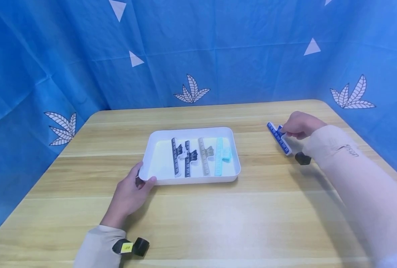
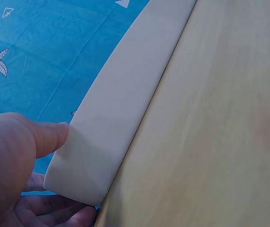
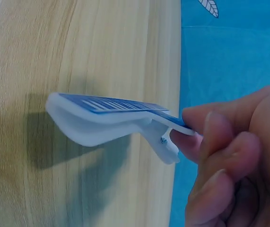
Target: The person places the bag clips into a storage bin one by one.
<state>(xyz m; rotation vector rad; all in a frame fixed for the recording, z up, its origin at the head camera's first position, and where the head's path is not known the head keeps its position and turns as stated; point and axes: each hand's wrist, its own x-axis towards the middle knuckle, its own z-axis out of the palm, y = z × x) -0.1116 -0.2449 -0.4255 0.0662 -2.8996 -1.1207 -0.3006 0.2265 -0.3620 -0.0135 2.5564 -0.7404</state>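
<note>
My right hand (image 1: 300, 124) pinches the tab of a blue clip (image 1: 279, 138) with a piano-key pattern, between thumb and forefinger. In the right wrist view the blue clip (image 3: 111, 113) is held above the tabletop, its shadow below; its white underside shows and the other fingers are curled. At the near left corner of a white tray (image 1: 188, 181), my left hand (image 1: 129, 191) grips the wall, thumb on the rim. Inside the tray lie two black clips (image 1: 175, 158), a grey clip (image 1: 204, 158) and a turquoise clip (image 1: 219, 158), side by side.
The tray stands on a wooden table (image 1: 198, 223), left of the blue clip. Behind the table and along its sides hangs a blue cloth (image 1: 238, 74) with white leaf and triangle prints. A black wrist device (image 1: 140, 246) sits on the left sleeve.
</note>
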